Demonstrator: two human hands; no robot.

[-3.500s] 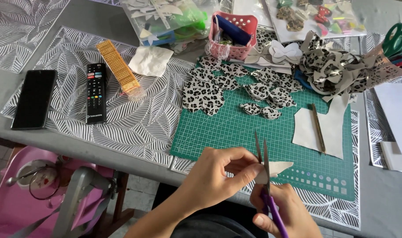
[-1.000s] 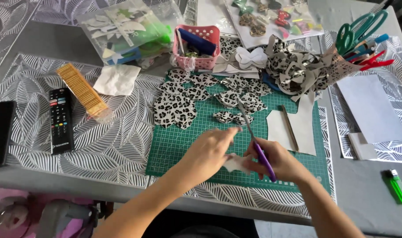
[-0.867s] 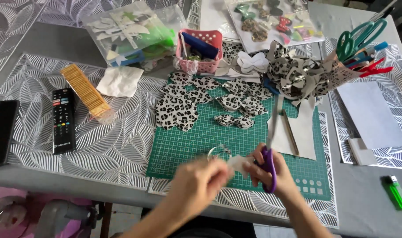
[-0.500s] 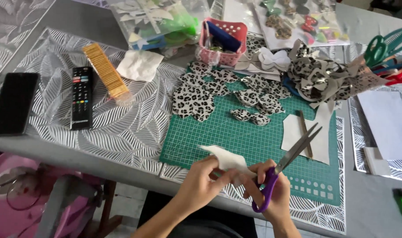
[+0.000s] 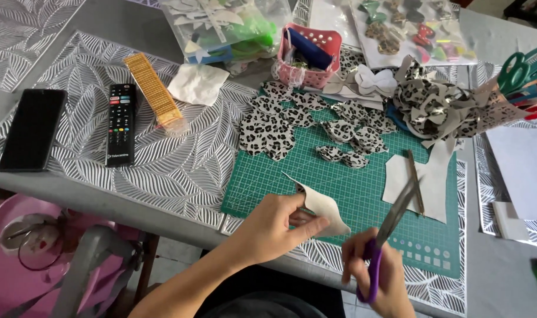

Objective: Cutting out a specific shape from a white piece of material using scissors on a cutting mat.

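Head view: fabric piece [image 5: 324,207] probably in left grip [image 5: 274,227].

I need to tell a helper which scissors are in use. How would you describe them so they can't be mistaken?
Start at the green cutting mat; at its near edge, the right hand holds purple-handled scissors. The other scissors stand at the table's far right, green-handled.

— What's different from half a second ago?
— The scissors [image 5: 392,227] have drawn back from the pale cut piece [image 5: 322,207]; their blades point up to the right, clear of it now.
— And the hands?
— The left hand [image 5: 272,227] has turned the piece so its point faces lower right. The right hand [image 5: 374,277] dropped lower, apart from the left
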